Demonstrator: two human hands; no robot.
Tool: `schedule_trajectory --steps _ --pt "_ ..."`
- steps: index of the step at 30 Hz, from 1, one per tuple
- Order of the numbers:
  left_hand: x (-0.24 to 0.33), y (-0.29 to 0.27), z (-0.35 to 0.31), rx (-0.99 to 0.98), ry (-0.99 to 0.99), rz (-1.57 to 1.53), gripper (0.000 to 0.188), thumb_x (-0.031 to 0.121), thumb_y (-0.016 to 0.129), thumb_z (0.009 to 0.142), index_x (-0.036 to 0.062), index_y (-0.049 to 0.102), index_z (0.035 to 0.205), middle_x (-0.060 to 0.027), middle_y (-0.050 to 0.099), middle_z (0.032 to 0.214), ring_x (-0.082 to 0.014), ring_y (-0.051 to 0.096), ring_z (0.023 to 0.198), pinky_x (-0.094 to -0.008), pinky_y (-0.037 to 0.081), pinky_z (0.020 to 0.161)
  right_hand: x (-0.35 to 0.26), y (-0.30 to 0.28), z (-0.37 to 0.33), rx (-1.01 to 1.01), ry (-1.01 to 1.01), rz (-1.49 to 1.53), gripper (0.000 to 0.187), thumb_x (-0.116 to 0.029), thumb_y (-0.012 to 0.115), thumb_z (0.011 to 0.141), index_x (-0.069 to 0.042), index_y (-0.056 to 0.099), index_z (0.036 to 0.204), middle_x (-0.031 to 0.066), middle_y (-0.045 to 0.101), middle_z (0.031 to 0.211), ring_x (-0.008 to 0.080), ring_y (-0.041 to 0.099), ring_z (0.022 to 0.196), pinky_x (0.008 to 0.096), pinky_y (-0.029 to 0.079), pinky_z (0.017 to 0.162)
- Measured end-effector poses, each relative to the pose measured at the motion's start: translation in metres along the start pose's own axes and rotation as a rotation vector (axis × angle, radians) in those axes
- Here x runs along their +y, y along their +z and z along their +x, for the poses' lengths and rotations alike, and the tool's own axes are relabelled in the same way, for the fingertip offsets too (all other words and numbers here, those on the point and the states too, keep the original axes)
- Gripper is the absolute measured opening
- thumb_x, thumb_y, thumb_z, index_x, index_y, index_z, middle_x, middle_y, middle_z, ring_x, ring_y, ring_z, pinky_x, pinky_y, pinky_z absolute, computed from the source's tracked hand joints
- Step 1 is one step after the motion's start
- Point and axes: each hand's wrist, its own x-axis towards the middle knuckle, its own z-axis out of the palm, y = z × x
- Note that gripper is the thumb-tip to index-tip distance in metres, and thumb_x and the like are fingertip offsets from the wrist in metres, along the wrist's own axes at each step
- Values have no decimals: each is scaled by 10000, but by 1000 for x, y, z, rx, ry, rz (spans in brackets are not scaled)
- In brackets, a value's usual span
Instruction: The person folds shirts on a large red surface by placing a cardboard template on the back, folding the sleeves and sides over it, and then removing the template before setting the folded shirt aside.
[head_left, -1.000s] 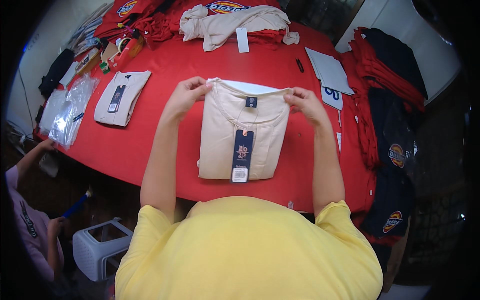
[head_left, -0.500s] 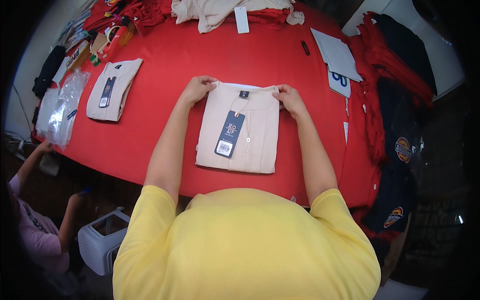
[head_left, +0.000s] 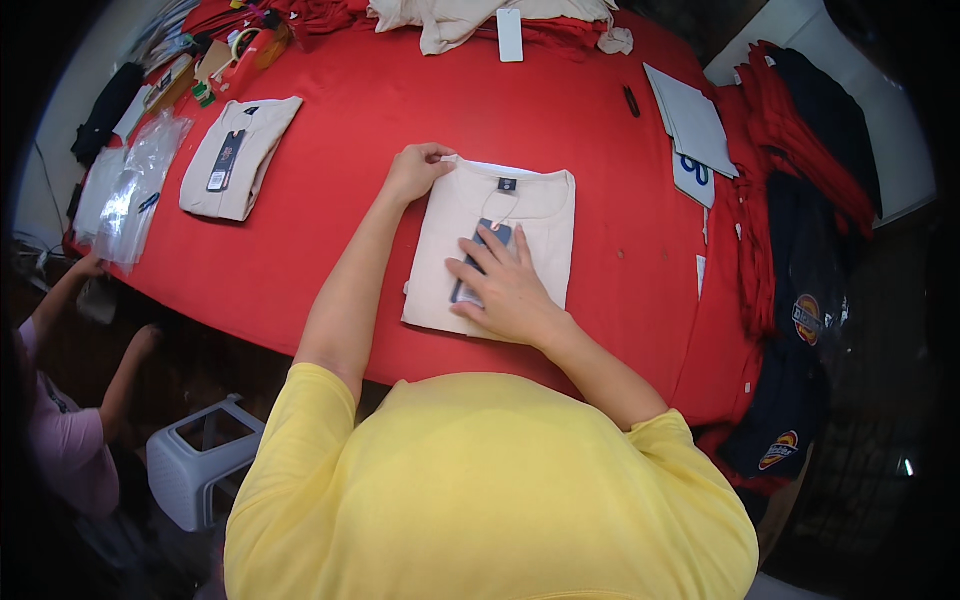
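Observation:
A folded beige shirt (head_left: 545, 215) lies in front of me on the red-covered table, its neckline toward the far side. My left hand (head_left: 420, 172) pinches the shirt's far left corner between thumb and fingers. Spread over the shirt's front is my right hand (head_left: 510, 288), palm down and fingers apart. It partly covers a dark blue hang tag (head_left: 492, 234), whose string loops up to the neck label (head_left: 507, 185). The shirt's button placket is hidden under this hand.
Another folded beige shirt (head_left: 240, 160) lies to the left, near clear plastic bags (head_left: 130, 205). Red and navy garments (head_left: 785, 240) are heaped along the right edge. White sheets (head_left: 688, 115) lie far right. A person (head_left: 70, 440) is beside a grey stool (head_left: 200, 465) at left.
My right hand has left the shirt's far right corner and come down onto the hang tag, fingers spread. My left hand keeps its pinch on the left corner.

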Motion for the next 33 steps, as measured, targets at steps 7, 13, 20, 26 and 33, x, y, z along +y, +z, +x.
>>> schedule_trajectory --steps 7,13,20,26,33 --pt "4 -1 -9 88 7 71 255 152 676 857 18 686 1074 -83 688 901 -149 635 815 -284 507 748 43 -36 13 138 217 464 299 -161 616 873 -61 639 1154 137 645 1109 315 564 1059 391 412 985" --pt "12 10 -7 44 7 18 212 135 621 902 7 678 1061 -81 682 910 -133 624 812 -276 503 740 187 -5 31 176 701 334 402 -148 613 857 -30 593 1240 169 593 1259 310 525 1189 376 395 1016" --pt "18 7 -7 -1 -18 75 234 152 610 914 -3 664 1081 -92 677 950 -145 628 863 -274 494 770 211 1 37 -157 707 618 450 -197 751 727 15 642 1108 155 679 1014 259 638 961 336 475 858" --pt "16 -7 -20 -8 -146 -266 340 163 541 957 -7 555 1251 -138 640 1119 -191 628 1007 -298 496 890 191 -19 36 -81 761 822 312 -236 629 869 -11 660 1083 77 672 937 155 592 844 256 433 774" --pt "19 -15 -34 -48 -248 -448 461 134 531 948 -40 438 1364 -211 556 1275 -256 581 1148 -325 472 978 214 -33 26 -38 817 1094 321 -213 555 932 -31 633 1185 60 674 992 134 591 877 259 423 799"
